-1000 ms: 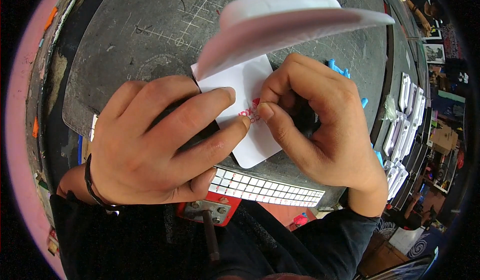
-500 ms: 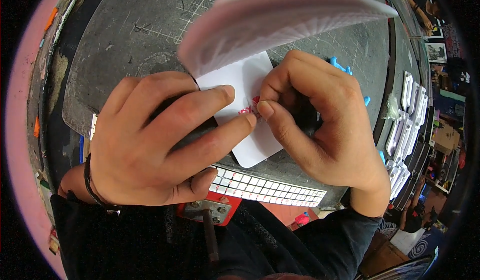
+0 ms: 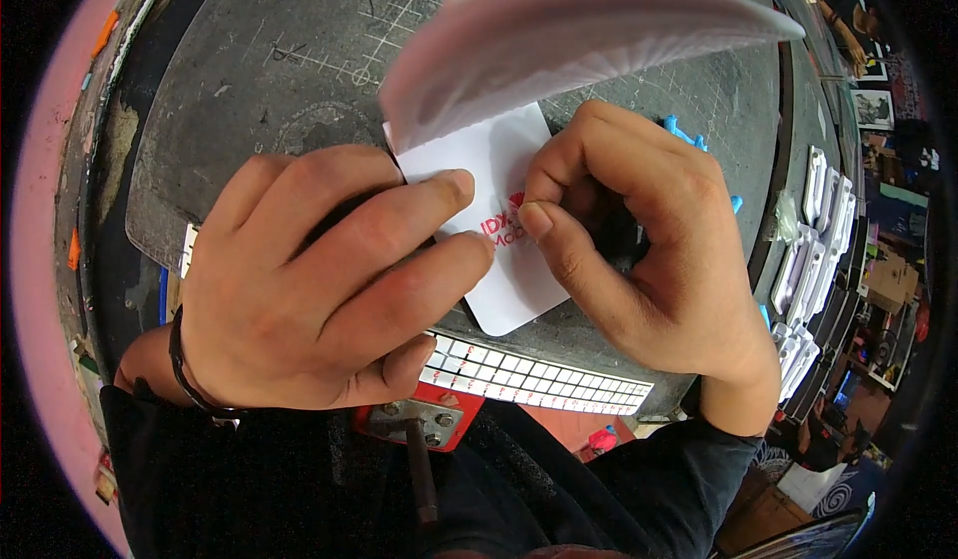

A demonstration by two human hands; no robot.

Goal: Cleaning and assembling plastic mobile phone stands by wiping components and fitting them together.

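Both hands work one small white rounded card with red print (image 3: pixel 504 250), lying on the dark gridded cutting mat (image 3: pixel 299 80). Left hand (image 3: pixel 319 279) presses it flat, fingers extended; right hand (image 3: pixel 639 250) pinches at its printed edge. Risk: uneven pressure could crease the card or skew whatever is being applied. White curved sheet (image 3: pixel 569 40) overhangs.

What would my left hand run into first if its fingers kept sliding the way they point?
Probably the right hand's thumb: the left hand points right across the white card, fingertips nearly meeting it.
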